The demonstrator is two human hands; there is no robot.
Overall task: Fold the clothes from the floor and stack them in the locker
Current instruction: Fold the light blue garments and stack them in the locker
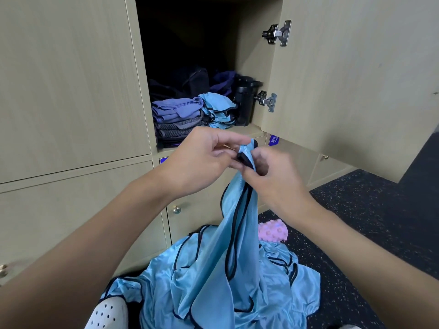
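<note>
Both my hands pinch the black-trimmed top of a light blue bib [237, 210], left hand [204, 157] above, right hand [270, 176] beside it. I see the bib hanging onto a heap of bibs [209, 286] on the floor [356, 222], below the open locker [251, 67] holding folded bibs [218, 108].

1. the dark speckled floor [356, 233] carries a loose heap of light blue bibs [273, 281] with dark trim, in front of the lockers.
2. a pink knobbly thing [273, 230] lies on the floor just behind the heap.
3. a white perforated shoe [107, 314] rests at the heap's left edge.
4. the locker shelf [251, 130] holds folded purple and grey clothes [175, 119] at the left, folded blue bibs [217, 108] beside them, an upright black bottle [244, 103] at the right and a dark bag [190, 81] behind.
</note>
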